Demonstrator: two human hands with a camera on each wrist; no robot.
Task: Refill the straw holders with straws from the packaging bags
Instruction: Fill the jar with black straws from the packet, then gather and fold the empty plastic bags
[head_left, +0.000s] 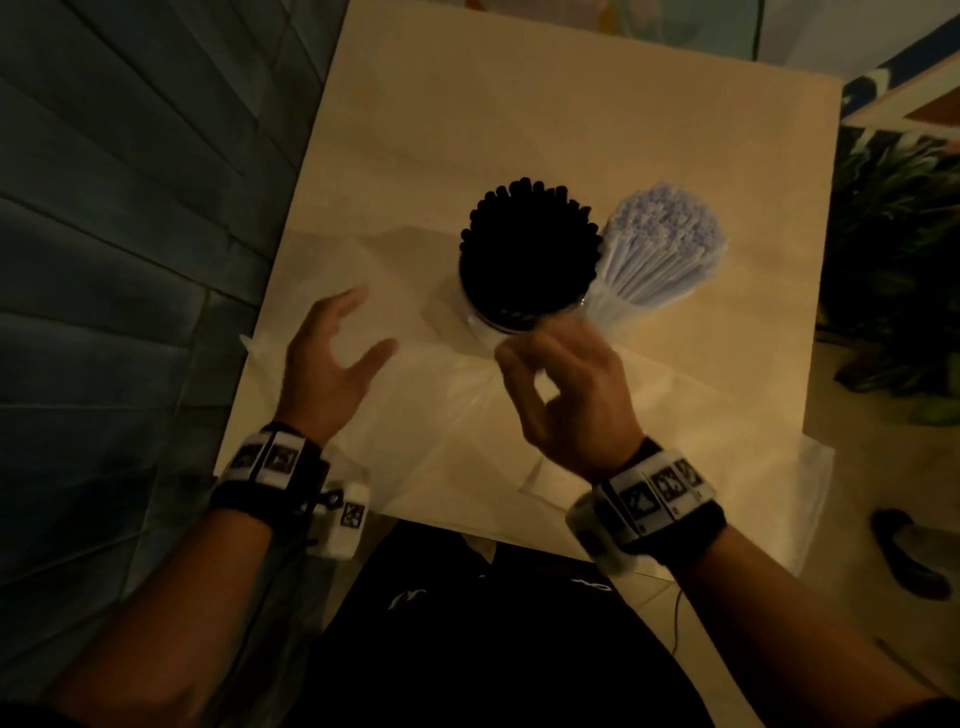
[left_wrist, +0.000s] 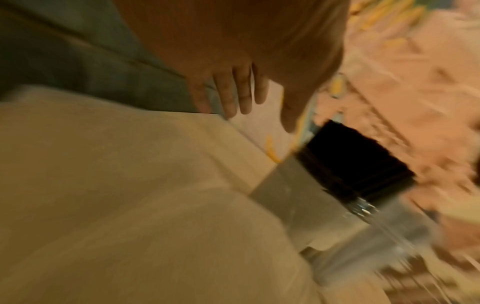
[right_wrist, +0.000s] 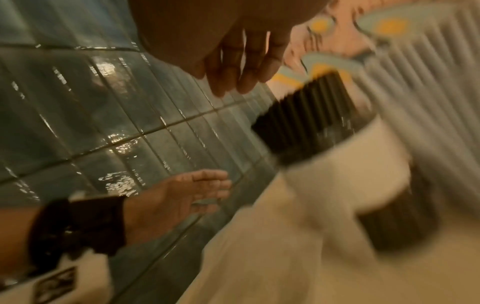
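Observation:
Two straw holders stand side by side in the middle of the beige table (head_left: 571, 130). One is packed with black straws (head_left: 527, 249), the other with white straws (head_left: 660, 249). A flat clear packaging bag (head_left: 447, 415) lies on the table in front of them. My left hand (head_left: 363, 327) hovers open over the bag's left part, fingers spread. My right hand (head_left: 524, 374) is at the base of the black straws' clear holder (head_left: 488, 327), fingers loosely curled and holding nothing. The blurred right wrist view shows those fingers (right_wrist: 239, 67) hanging free beside the black straws (right_wrist: 301, 119).
A blue-green tiled wall (head_left: 130, 260) runs along the table's left edge. A leafy plant (head_left: 898, 234) stands off the right edge, and a dark shoe (head_left: 909, 551) lies on the floor. More clear plastic (head_left: 753, 493) lies at the table's near right corner.

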